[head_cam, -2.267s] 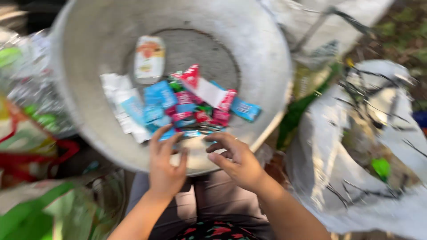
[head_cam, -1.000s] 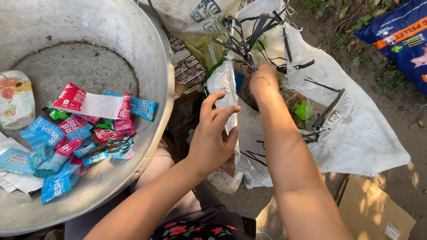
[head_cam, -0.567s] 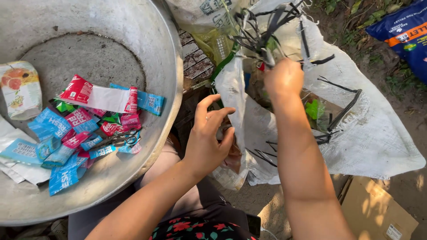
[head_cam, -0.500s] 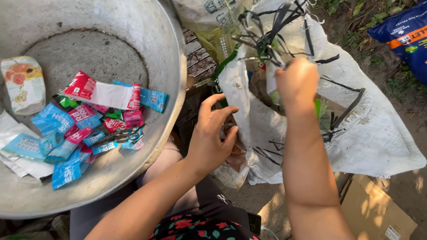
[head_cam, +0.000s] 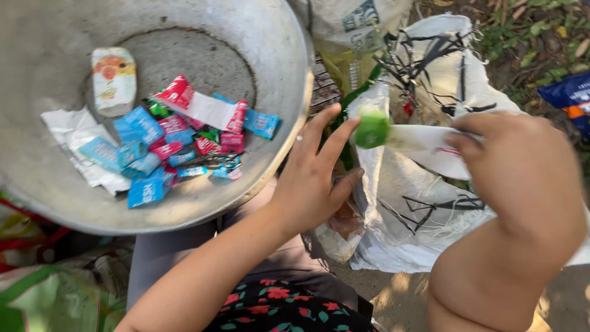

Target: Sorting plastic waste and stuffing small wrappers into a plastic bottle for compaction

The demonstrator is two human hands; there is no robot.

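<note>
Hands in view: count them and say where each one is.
2. The left hand is beside the metal basin, its fingers touching the green cap. The right hand holds the white tube over the sack.

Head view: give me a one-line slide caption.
Right hand lifts a white tube with green cap from a woven sack; left hand open beside a metal basin of wrappers.

**Wrappers in the bowl, a tube over the sack**

Small blue, red and green wrappers (head_cam: 178,154) are piled in the grey metal bowl (head_cam: 289,67). A pale packet with an orange picture (head_cam: 114,80) is seen above them. A white tube with a green cap (head_cam: 405,135) is held over the white sack (head_cam: 418,203). A blue bag (head_cam: 568,98) is seen far right.
</note>
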